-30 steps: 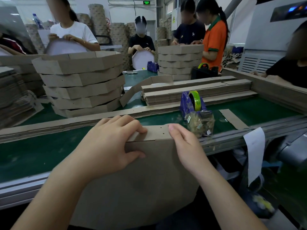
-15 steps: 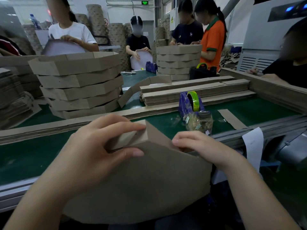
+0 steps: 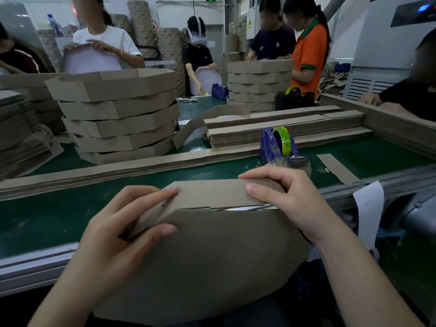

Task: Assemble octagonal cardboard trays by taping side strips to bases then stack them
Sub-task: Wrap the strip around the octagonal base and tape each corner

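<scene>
Both hands are clamped on the half-built tray I'm watching at the counter's (image 3: 47,215) near edge. The base (image 3: 212,260) is tipped up with its brown underside toward me, and its lower part hangs below the counter's edge. The strip (image 3: 212,193) stands along the base's far edge and bends round the left corner. The left hand (image 3: 118,237) pinches that corner, with the thumb on the base and the fingers on the strip. The right hand (image 3: 290,201) pinches the strip's upper edge, thumb on its face and fingers curled over the top. A thin white sliver shows in the gap between strip and base. I cannot see inside the tray from here.

Toward the counter's far left sits a stack (image 3: 113,114) of octagonal trays, each nested in the one below. The top one is open, and I see only its inner wall. A second stack (image 3: 259,83) stands at the far edge. Flat strip piles (image 3: 283,128) lie mid-counter. A tape dispenser (image 3: 278,147) sits just in front of them, near the right hand.
</scene>
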